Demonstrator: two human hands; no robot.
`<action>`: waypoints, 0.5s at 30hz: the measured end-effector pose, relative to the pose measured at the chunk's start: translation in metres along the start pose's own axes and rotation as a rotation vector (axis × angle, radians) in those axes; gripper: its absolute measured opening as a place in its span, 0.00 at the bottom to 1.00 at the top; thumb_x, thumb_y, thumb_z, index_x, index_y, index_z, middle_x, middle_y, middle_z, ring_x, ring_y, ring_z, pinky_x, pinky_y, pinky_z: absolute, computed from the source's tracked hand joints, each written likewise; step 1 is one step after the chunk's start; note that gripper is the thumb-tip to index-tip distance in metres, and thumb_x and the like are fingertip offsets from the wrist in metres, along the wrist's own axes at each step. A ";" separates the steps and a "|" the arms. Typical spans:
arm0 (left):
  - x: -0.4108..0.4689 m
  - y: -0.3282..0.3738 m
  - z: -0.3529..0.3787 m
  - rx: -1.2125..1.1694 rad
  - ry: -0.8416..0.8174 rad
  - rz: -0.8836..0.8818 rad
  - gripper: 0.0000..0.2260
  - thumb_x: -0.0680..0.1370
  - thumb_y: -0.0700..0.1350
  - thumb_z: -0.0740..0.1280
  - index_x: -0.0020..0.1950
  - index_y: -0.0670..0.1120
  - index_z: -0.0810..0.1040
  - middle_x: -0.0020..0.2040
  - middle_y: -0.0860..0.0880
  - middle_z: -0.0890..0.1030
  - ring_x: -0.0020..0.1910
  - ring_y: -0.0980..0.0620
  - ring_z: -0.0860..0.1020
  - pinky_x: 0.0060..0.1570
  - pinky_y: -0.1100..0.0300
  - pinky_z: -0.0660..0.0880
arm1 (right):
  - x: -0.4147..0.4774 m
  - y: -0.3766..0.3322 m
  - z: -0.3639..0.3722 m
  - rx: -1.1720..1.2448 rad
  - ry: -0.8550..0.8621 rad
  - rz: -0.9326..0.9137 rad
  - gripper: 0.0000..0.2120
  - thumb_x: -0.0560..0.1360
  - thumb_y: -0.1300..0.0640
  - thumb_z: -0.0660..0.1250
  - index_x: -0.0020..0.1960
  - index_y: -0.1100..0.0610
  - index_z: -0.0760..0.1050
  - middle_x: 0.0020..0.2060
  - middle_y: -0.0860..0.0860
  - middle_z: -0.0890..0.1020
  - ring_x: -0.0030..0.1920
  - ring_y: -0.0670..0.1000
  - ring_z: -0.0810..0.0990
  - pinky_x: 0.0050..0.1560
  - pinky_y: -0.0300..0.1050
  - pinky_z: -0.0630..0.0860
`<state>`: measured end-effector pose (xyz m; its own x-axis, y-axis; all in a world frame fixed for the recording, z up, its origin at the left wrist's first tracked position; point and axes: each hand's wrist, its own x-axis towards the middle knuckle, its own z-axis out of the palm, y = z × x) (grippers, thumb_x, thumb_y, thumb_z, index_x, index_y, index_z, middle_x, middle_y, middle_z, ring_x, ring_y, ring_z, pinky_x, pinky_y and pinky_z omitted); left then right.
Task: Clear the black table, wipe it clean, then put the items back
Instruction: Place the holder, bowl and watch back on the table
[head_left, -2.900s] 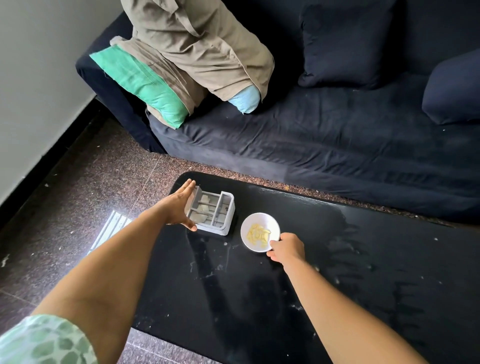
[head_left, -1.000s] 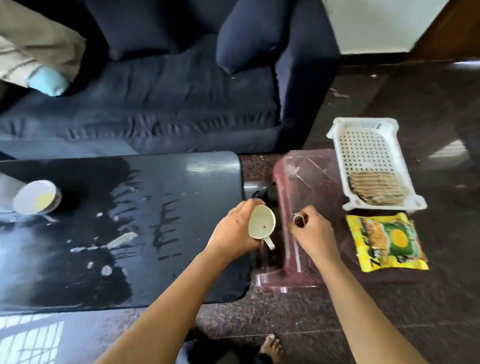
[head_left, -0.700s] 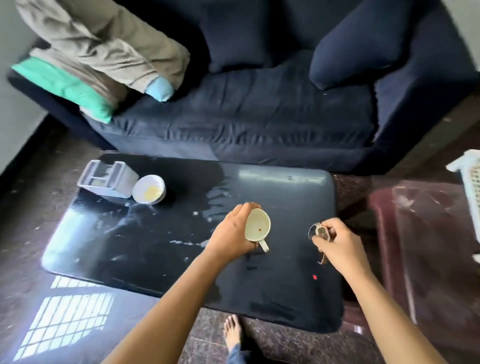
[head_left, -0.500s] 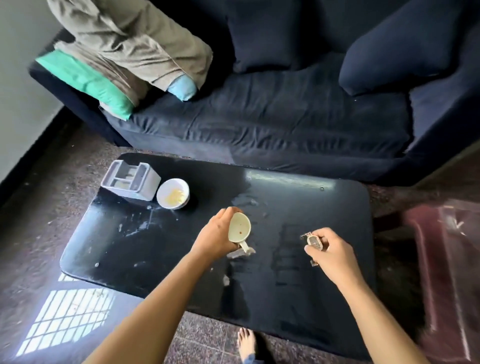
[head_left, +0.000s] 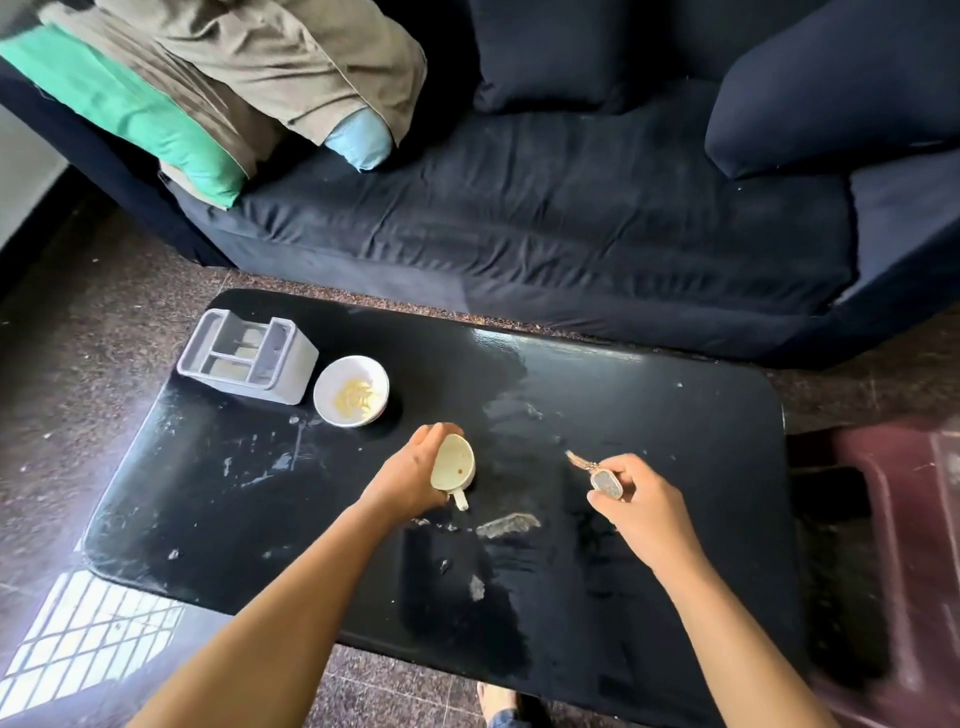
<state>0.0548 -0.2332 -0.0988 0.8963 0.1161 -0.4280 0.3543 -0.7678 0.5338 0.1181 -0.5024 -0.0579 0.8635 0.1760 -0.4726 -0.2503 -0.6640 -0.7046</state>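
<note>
The black table (head_left: 675, 415) is showing pale smears and wet streaks across its glossy top. At its far left, a grey compartmented holder (head_left: 298, 370), contents indistinct, is standing just beside a white bowl (head_left: 321, 397) that is holding yellow residue. Over the table's middle, the left hand (head_left: 410, 480) is gripping a cream cup (head_left: 453, 467), fingers curled round its body, handle pointing near. The right hand (head_left: 644, 506) is pinching an oval key fob (head_left: 605, 482) between thumb and curled fingers, chain trailing left.

Navy sofa (head_left: 571, 234) bears bedding (head_left: 260, 67), perhaps; maroon stool (head_left: 904, 545) nearby.
</note>
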 end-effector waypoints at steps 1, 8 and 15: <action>0.001 -0.003 0.000 -0.003 -0.024 0.010 0.32 0.65 0.40 0.72 0.66 0.53 0.66 0.61 0.53 0.69 0.53 0.47 0.76 0.48 0.57 0.73 | 0.002 -0.002 0.000 0.000 -0.013 -0.006 0.09 0.69 0.61 0.70 0.43 0.47 0.76 0.38 0.44 0.80 0.39 0.48 0.77 0.40 0.44 0.73; 0.008 -0.004 -0.016 0.279 -0.308 0.041 0.52 0.66 0.37 0.73 0.77 0.54 0.41 0.78 0.46 0.41 0.77 0.43 0.48 0.70 0.52 0.63 | 0.018 -0.017 0.002 -0.052 -0.148 -0.062 0.11 0.69 0.61 0.72 0.47 0.48 0.79 0.40 0.44 0.81 0.41 0.47 0.78 0.43 0.40 0.74; 0.035 0.079 -0.022 -0.389 -0.254 0.171 0.33 0.76 0.45 0.69 0.77 0.51 0.55 0.75 0.54 0.60 0.74 0.58 0.57 0.71 0.63 0.54 | 0.038 -0.038 -0.005 -0.157 -0.243 -0.159 0.14 0.68 0.57 0.76 0.49 0.46 0.77 0.42 0.44 0.82 0.39 0.44 0.75 0.40 0.38 0.70</action>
<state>0.1200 -0.2758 -0.0560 0.8740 -0.1857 -0.4491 0.3246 -0.4648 0.8238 0.1623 -0.4742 -0.0464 0.7522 0.4421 -0.4886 -0.0334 -0.7150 -0.6983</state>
